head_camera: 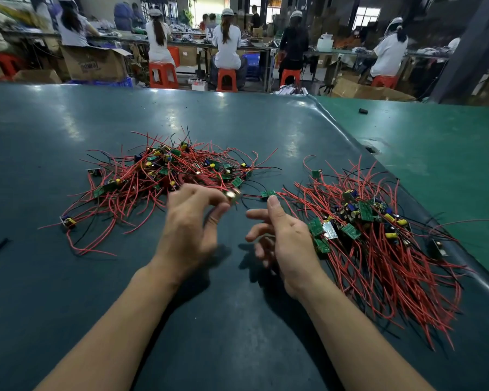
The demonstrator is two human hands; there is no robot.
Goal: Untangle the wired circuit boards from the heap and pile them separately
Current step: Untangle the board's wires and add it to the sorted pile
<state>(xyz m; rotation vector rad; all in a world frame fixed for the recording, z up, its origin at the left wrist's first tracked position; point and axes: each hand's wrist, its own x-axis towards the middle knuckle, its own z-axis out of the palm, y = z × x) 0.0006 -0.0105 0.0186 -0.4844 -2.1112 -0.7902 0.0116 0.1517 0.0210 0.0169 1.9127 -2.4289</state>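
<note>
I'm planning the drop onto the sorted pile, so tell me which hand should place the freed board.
Probably right. The right hand already lies beside the sorted pile, its finger by the small green board. The left hand pinches a blurred part nearer the tangled heap.
</note>
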